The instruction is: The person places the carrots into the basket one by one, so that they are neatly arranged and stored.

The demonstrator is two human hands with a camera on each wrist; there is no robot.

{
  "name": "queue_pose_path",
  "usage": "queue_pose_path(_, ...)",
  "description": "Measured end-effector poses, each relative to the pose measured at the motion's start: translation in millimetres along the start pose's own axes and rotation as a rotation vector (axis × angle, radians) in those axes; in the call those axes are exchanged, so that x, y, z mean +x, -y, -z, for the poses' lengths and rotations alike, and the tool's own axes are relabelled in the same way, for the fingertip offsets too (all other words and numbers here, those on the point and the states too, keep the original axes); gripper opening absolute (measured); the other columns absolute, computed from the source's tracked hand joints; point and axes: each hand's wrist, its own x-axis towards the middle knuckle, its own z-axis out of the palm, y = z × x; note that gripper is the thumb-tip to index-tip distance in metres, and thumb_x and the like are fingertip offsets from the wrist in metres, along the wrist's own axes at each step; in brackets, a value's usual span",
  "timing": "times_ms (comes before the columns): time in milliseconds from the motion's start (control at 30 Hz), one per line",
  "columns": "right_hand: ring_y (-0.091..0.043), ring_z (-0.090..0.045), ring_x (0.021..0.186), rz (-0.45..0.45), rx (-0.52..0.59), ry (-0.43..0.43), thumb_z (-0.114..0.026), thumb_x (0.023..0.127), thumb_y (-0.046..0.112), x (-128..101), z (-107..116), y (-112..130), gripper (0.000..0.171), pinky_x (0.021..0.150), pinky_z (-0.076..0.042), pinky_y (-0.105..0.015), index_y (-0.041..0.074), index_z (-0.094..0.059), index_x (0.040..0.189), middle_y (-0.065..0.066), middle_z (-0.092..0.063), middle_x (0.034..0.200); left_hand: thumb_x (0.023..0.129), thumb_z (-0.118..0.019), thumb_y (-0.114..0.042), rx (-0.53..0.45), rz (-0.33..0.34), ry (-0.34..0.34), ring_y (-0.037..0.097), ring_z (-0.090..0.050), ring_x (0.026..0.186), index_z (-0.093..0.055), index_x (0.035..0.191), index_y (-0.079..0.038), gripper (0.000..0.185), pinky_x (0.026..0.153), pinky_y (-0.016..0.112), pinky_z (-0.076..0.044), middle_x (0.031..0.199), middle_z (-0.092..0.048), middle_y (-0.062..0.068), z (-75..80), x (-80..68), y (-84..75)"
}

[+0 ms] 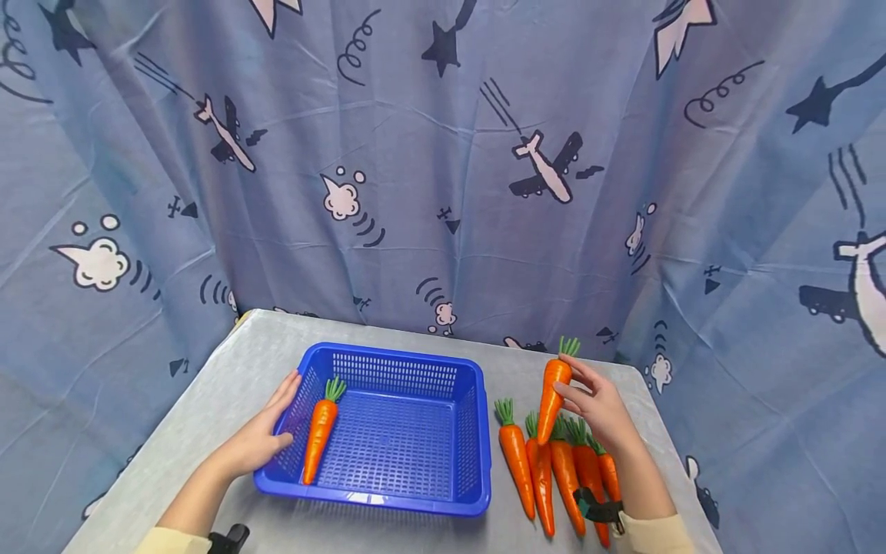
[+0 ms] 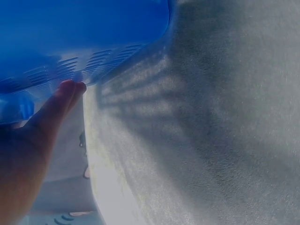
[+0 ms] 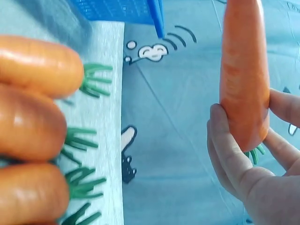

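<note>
**One carrot lifted, one in the basket**

Holding an orange plastic carrot with a green tufted top [image 1: 552, 388] clear of the table, the right hand [image 1: 598, 408] sits right of centre in the head view, fingers and thumb pinched round the carrot's thick upper part — the right wrist view shows the fingers [image 3: 225, 140] curled against its side near the green tuft. The carrot hangs nearly upright, leaves up, tip down, just above a row of four or five similar orange carrots [image 1: 554, 469] lying side by side on the grey cloth-covered table [image 1: 208, 400] in the lower right of the frame.

The left hand [image 1: 266, 431] lies at lower left, fingers straight and relaxed against the outer left wall of a blue perforated plastic basket [image 1: 415, 362]; the left wrist view shows a fingertip [image 2: 70, 89] touching the basket's slotted side. It grips nothing.

Inside the basket, by its left wall and just beside the left hand, lies another orange carrot [image 1: 318, 435], leaves toward the back. Behind the table hangs a blue curtain printed with aeroplanes and stars [image 1: 443, 154].
</note>
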Motion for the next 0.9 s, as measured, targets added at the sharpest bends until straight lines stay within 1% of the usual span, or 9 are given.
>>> queue_pose_path(67,-0.019,-0.064,0.116,0.003,0.009,0.012,-0.064,0.099,0.028,3,-7,2,0.065,0.090,-0.058,-0.034,0.013,-0.038,0.156,-0.025,-0.038,0.153,0.081,-0.057,0.010,-0.002,-0.004,0.000,0.049,0.000,0.153,-0.012,0.162,-0.004,0.094,0.121,0.058,-0.008,0.170,0.003,0.016,-0.4,-0.6,0.2)
queue_pose_path(133,-0.027,-0.063,0.120,0.004,0.011,0.023,-0.065,0.098,0.028,6,-13,4,0.064,0.090,-0.058,-0.035,0.013,-0.040,0.155,-0.025,-0.039,0.153,0.081,-0.057,0.010,-0.005,-0.013,-0.001,0.050,0.001,0.153,-0.012,0.162,-0.003,0.093,0.122,0.036,-0.006,0.170,0.003,0.016,-0.7,-1.3,0.8)
queue_pose_path(233,-0.034,-0.061,0.123,0.010,0.028,0.046,-0.065,0.098,0.027,10,-22,7,0.063,0.092,-0.057,-0.038,0.011,-0.040,0.154,-0.025,-0.039,0.153,0.080,-0.056,0.011,-0.007,-0.029,-0.006,0.050,0.001,0.153,-0.012,0.161,-0.002,0.093,0.108,0.008,-0.002,0.170,0.003,0.017,-1.3,-2.2,2.2)
queue_pose_path(467,-0.038,-0.061,0.122,0.037,0.032,0.064,-0.067,0.097,0.025,19,-44,14,0.060,0.091,-0.057,-0.041,0.013,-0.045,0.151,-0.024,-0.042,0.150,0.079,-0.056,0.012,-0.016,-0.043,-0.011,0.051,0.001,0.152,-0.013,0.161,-0.001,0.094,0.102,0.001,-0.002,0.170,0.002,0.019,-3.1,-1.5,4.2)
queue_pose_path(533,-0.037,-0.063,0.121,0.044,0.042,0.071,-0.068,0.096,0.025,22,-50,16,0.059,0.090,-0.058,-0.041,0.014,-0.046,0.150,-0.023,-0.044,0.149,0.079,-0.056,0.012,-0.016,-0.037,-0.007,0.051,0.001,0.152,-0.013,0.161,-0.001,0.094,0.103,0.002,-0.002,0.170,0.002,0.019,-3.4,-2.0,4.5)
queue_pose_path(600,-0.036,-0.064,0.119,0.055,0.046,0.081,-0.069,0.095,0.025,26,-55,18,0.060,0.089,-0.058,-0.039,0.014,-0.047,0.150,-0.024,-0.044,0.148,0.079,-0.057,0.011,-0.015,-0.028,-0.004,0.050,0.001,0.153,-0.013,0.161,-0.001,0.094,0.112,0.011,-0.003,0.170,0.003,0.018,-3.0,-2.4,4.4)
queue_pose_path(700,-0.035,-0.066,0.116,0.072,0.050,0.092,-0.069,0.095,0.023,31,-64,21,0.059,0.087,-0.059,-0.039,0.013,-0.048,0.149,-0.025,-0.045,0.147,0.079,-0.057,0.011,-0.018,-0.014,-0.003,0.050,0.001,0.153,-0.013,0.161,-0.002,0.094,0.123,0.044,-0.007,0.170,0.003,0.016,-1.7,-2.2,3.2)
queue_pose_path(800,-0.037,-0.066,0.115,0.080,0.046,0.103,-0.069,0.095,0.022,35,-71,25,0.059,0.088,-0.059,-0.041,0.012,-0.048,0.149,-0.025,-0.045,0.147,0.079,-0.057,0.011,-0.016,-0.007,-0.003,0.050,0.001,0.153,-0.013,0.162,-0.002,0.095,0.115,0.070,-0.008,0.170,0.003,0.016,-0.6,-0.7,2.0)
queue_pose_path(900,-0.038,-0.065,0.116,0.082,0.049,0.117,-0.068,0.095,0.020,36,-79,31,0.058,0.088,-0.058,-0.043,0.010,-0.047,0.149,-0.026,-0.045,0.147,0.079,-0.058,0.011,-0.009,-0.001,0.000,0.049,0.001,0.153,-0.013,0.162,-0.003,0.096,0.115,0.068,-0.007,0.170,0.002,0.016,-0.4,0.7,1.5)
